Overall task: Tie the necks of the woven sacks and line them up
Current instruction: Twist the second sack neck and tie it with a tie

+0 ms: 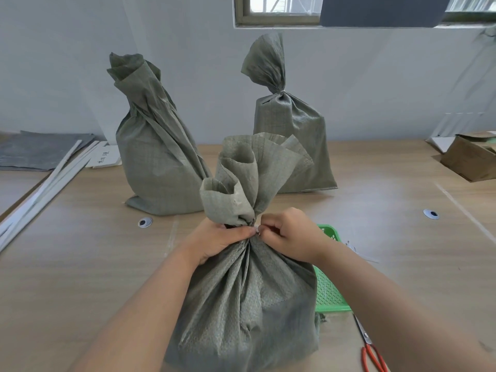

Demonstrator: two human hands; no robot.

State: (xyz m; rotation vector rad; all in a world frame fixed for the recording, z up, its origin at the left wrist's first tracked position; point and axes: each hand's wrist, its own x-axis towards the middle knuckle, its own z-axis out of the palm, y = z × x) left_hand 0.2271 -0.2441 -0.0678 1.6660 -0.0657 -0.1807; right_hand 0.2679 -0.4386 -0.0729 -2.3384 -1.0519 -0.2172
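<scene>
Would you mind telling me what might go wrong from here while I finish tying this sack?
1. If the left hand eases its grip on the gathered neck of the near sack, the folds may spread before the right hand, pinching the small tie, secures it.
2. The scissors lie close beside the right forearm; an elbow could knock them.

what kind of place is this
Probably a small workshop or packing room: woven sacks stand on a wide worktable, with scissors, a green basket and a cardboard box nearby.
</scene>
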